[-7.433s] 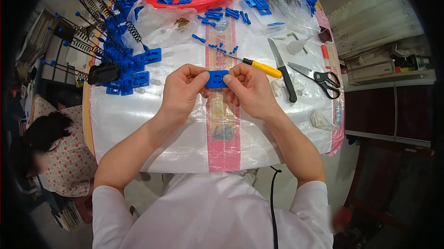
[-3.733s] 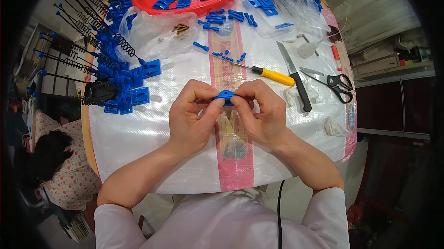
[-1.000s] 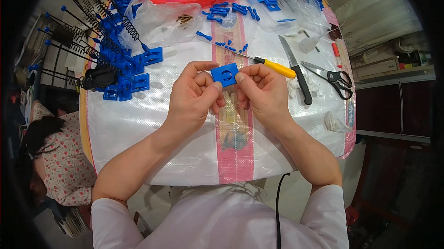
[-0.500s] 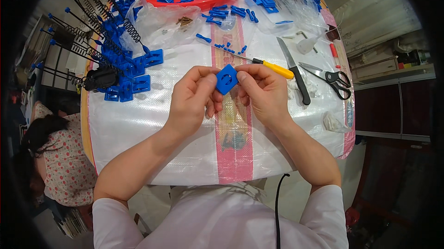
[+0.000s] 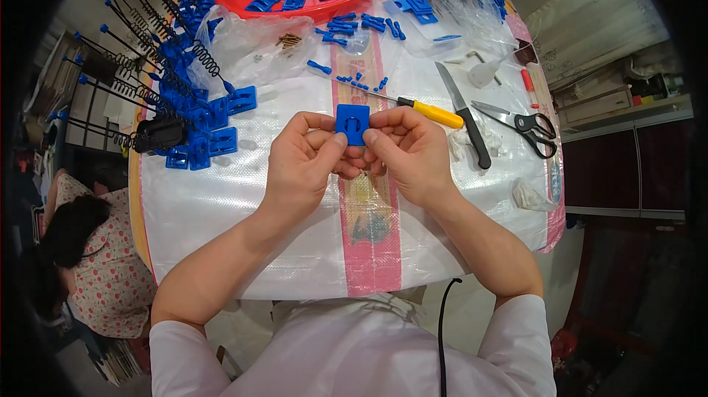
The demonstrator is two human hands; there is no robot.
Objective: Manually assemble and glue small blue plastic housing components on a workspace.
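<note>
A small blue plastic plate (image 5: 353, 121) with a raised loop in its middle is held upright between my two hands over the table. My left hand (image 5: 306, 152) pinches its left lower edge with thumb and fingers. On the opposite edge, my right hand (image 5: 408, 151) grips it the same way. Some fingertips are hidden behind the plate. Just beyond my hands lie a yellow-handled screwdriver (image 5: 435, 113) and a row of tiny blue caps (image 5: 354, 84).
Blue bases with black springs and rods (image 5: 195, 113) crowd the left side. A red basin (image 5: 243, 10) of blue parts stands at the back, near brass screws (image 5: 289, 41). A knife (image 5: 472, 128) and scissors (image 5: 532, 126) lie right. Another person (image 5: 110, 264) is at far left.
Both hands have turned the blue plate from a tilted diamond position to straight upright, and shifted it slightly left. My hands still hold it.
</note>
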